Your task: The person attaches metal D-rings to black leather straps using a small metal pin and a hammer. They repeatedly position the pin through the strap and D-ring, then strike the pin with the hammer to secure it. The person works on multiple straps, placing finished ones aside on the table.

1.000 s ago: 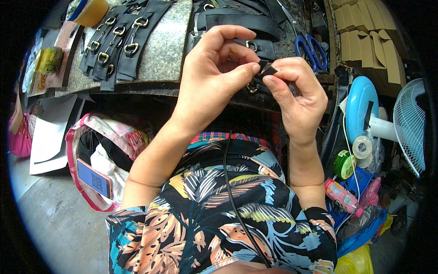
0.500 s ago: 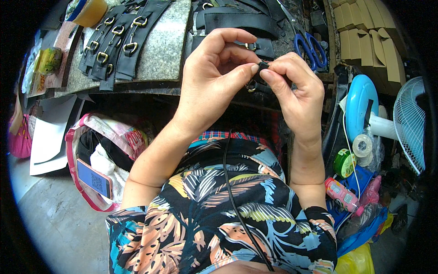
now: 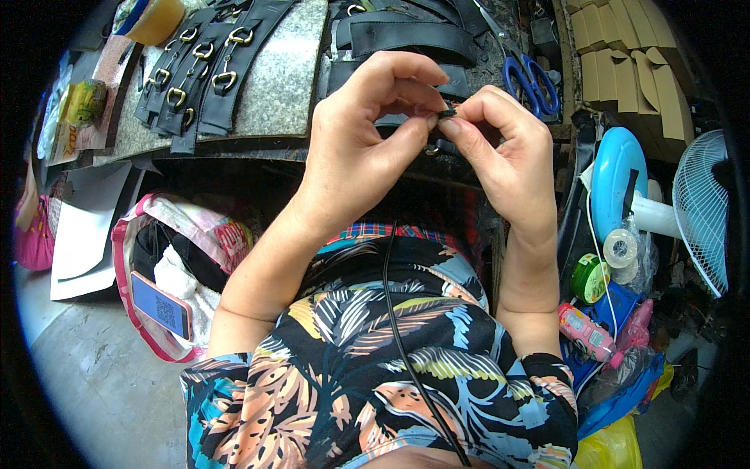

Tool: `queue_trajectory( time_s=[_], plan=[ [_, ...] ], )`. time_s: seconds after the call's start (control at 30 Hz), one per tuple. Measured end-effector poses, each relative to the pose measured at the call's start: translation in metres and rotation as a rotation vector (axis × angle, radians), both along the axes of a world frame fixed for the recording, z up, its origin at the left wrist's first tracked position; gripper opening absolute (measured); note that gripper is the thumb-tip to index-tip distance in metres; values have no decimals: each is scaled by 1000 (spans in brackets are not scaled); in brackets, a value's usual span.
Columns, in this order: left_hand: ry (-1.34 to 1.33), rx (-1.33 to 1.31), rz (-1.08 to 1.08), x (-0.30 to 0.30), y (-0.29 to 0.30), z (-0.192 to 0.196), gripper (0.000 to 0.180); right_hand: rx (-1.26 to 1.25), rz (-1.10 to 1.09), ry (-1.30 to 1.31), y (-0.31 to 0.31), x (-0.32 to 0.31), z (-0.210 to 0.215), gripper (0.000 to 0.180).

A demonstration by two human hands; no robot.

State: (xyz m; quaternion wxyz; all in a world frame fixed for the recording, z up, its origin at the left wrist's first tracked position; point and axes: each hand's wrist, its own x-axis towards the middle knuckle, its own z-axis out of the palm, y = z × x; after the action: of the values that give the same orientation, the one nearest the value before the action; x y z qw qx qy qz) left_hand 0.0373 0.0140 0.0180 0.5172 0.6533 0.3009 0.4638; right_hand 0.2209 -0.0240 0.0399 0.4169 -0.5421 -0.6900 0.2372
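Fingertips of left hand and right hand pinched small black strap piece tighter than a second ago, closer together, above the surface; metal ring hung below.

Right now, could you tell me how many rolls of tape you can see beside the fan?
2: a clear tape roll against the fan's white base, and a green tape roll just below it. Others may be hidden in the clutter.
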Motion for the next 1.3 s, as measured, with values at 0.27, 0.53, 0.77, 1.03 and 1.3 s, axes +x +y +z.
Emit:
queue_trajectory(
  time_s=[0.27, 0.53, 0.77, 1.03, 1.3],
  plan=[
    [-110, -61, 35, 2, 2, 2, 33, -95, -70, -4, -1, -1, 0, 17],
    [-465, -336, 60, -2, 5, -3, 26, -2, 162, -95, 3, -1, -19, 33],
    [-111, -256, 55, -24, 7, 2, 38, -325, 42, 505, -6, 11, -15, 13],
    [507, 275, 95, -33, -12, 1, 43, -355, 118, 25, -3, 23, -7, 21],
    [697, 536, 83, -36, -20, -14, 29, -194, 114, -145, -15, 31, -13, 27]
  ],
)
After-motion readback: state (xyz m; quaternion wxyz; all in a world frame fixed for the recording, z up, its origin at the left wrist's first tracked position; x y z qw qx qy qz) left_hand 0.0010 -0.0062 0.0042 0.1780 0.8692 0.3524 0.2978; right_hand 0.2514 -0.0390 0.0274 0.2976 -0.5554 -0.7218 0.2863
